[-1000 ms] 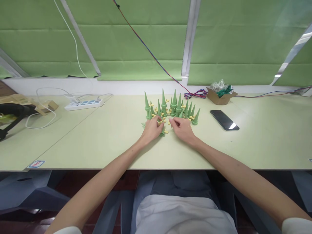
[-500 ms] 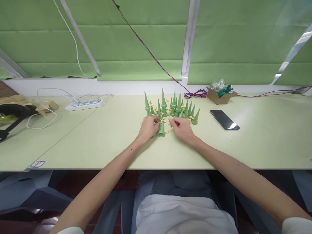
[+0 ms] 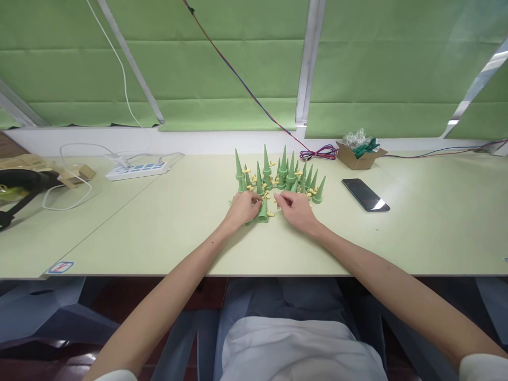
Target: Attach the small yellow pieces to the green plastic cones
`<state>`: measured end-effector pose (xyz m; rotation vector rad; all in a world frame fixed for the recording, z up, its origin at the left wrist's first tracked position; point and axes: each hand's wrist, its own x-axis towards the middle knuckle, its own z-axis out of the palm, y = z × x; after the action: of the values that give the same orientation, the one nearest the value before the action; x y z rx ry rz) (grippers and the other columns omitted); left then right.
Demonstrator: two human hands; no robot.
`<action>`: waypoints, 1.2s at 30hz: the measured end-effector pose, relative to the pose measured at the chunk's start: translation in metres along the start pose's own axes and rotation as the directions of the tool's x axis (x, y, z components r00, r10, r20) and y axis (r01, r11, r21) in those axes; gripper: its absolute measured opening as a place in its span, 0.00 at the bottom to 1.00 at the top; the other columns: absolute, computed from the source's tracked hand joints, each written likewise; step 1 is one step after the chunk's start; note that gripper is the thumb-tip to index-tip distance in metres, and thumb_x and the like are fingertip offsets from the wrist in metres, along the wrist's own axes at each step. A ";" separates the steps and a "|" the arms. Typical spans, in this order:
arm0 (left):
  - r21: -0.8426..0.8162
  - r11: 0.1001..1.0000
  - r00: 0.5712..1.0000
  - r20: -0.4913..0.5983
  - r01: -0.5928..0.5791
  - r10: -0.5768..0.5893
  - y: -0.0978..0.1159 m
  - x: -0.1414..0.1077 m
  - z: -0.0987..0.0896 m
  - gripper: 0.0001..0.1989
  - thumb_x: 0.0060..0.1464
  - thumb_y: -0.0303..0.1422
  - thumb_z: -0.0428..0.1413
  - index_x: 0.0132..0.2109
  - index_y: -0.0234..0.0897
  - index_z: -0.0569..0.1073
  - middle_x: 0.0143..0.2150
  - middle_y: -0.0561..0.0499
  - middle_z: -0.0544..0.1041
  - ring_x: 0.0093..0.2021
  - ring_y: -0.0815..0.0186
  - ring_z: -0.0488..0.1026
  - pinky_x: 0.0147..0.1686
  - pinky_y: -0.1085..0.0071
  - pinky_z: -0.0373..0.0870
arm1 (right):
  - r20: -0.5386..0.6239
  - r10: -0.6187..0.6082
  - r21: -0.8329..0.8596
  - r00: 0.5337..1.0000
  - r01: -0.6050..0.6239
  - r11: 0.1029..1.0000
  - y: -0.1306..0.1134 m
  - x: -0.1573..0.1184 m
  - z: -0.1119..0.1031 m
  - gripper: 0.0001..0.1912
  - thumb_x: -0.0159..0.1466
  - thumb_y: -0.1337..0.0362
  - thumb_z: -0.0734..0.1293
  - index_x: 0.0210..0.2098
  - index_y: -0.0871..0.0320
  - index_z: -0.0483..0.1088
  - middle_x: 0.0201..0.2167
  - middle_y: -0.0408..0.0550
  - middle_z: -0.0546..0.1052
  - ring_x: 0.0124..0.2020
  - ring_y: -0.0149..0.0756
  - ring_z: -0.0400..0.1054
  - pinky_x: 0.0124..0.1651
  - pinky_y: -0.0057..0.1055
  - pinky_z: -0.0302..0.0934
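Several green cones with small yellow valve pieces stand close together on the table, among them a tall cone (image 3: 266,164) at the back and one at the right end (image 3: 319,190). A green cone (image 3: 262,210) lies on its side, its open end facing me, between my hands. My left hand (image 3: 245,205) is closed at the left of this cone, its fingertips by the yellow pieces; what it grips is too small to name. My right hand (image 3: 296,208) is pinched closed right of the cone, around something too small to make out, near a yellow piece (image 3: 270,214).
A black phone (image 3: 365,194) lies to the right. Behind it are a small cardboard box (image 3: 360,159) with plastic and green material, and a coiled red-blue cable (image 3: 319,153). On the left are a white power strip (image 3: 138,170) and a black object (image 3: 29,182).
My left hand has shifted very slightly, its fingers drawn a little differently near the yellow pieces. My right hand has barely moved, and the cones stand as before.
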<state>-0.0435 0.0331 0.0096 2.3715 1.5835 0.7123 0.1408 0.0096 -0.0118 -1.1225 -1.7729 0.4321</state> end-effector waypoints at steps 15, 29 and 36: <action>-0.035 0.997 0.996 0.053 0.075 -0.073 0.002 -0.001 -0.003 0.10 0.56 0.33 0.55 0.30 0.37 0.78 0.32 0.47 0.81 0.33 0.59 0.75 0.39 0.65 0.70 | 0.009 -0.003 -0.004 1.000 0.003 1.000 0.002 0.000 0.000 0.23 0.69 0.55 0.59 0.19 0.57 0.60 0.16 0.39 0.58 0.21 0.29 0.51 0.29 0.30 0.46; -0.164 0.984 0.988 -0.123 0.072 -0.092 -0.003 0.002 -0.002 0.10 0.54 0.35 0.57 0.27 0.38 0.74 0.28 0.47 0.79 0.29 0.62 0.73 0.31 0.66 0.68 | 0.001 0.017 0.012 1.000 -0.017 1.000 -0.006 -0.001 -0.005 0.22 0.69 0.55 0.59 0.21 0.56 0.58 0.17 0.39 0.58 0.22 0.30 0.51 0.30 0.30 0.48; -0.329 0.927 0.950 -0.304 -0.181 0.077 0.013 -0.004 -0.006 0.10 0.58 0.39 0.57 0.34 0.37 0.74 0.33 0.50 0.78 0.32 0.66 0.72 0.35 0.69 0.69 | -0.026 0.059 0.087 0.998 -0.056 0.995 -0.009 0.000 -0.009 0.17 0.69 0.53 0.61 0.27 0.56 0.64 0.22 0.41 0.66 0.23 0.30 0.57 0.30 0.29 0.52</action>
<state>-0.0372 0.0234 0.0189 2.1910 1.2602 1.3011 0.1438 0.0036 -0.0017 -1.1160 -1.6847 0.5199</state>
